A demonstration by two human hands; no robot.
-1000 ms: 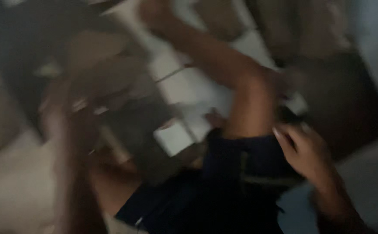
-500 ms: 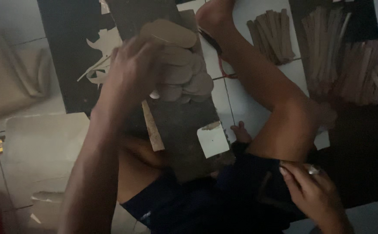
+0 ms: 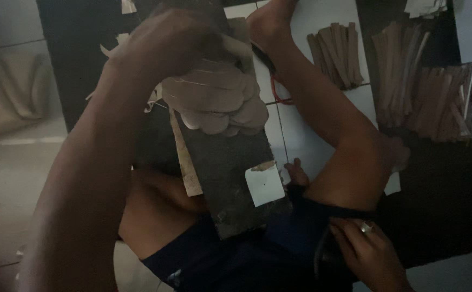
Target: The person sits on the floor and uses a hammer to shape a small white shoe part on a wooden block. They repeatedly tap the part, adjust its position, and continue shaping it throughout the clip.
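Observation:
My left hand (image 3: 165,46) is raised at the upper middle, closed on a fanned stack of tan sole-shaped cutouts (image 3: 217,100). The stack hangs over a dark board (image 3: 228,173) that leans on my legs. A small pale paper piece (image 3: 264,184) lies on the board's lower end, and a thin tan strip (image 3: 184,157) runs along the board's left edge. My right hand (image 3: 368,254), with a ring on one finger, rests on my dark blue shorts (image 3: 236,265) at the lower right and holds nothing that I can see. My bent leg (image 3: 328,124) crosses the white tiled floor.
Piles of tan strips (image 3: 336,51) lie on the tiles at the upper right, with a larger pile (image 3: 425,92) on a dark mat (image 3: 441,205). A beige cloth (image 3: 6,92) sits at the left. A red cord (image 3: 279,94) lies by my leg.
The view has steadied from a blur. My left hand has lifted the stack of cutouts closer to the camera. My right hand has stayed on the shorts.

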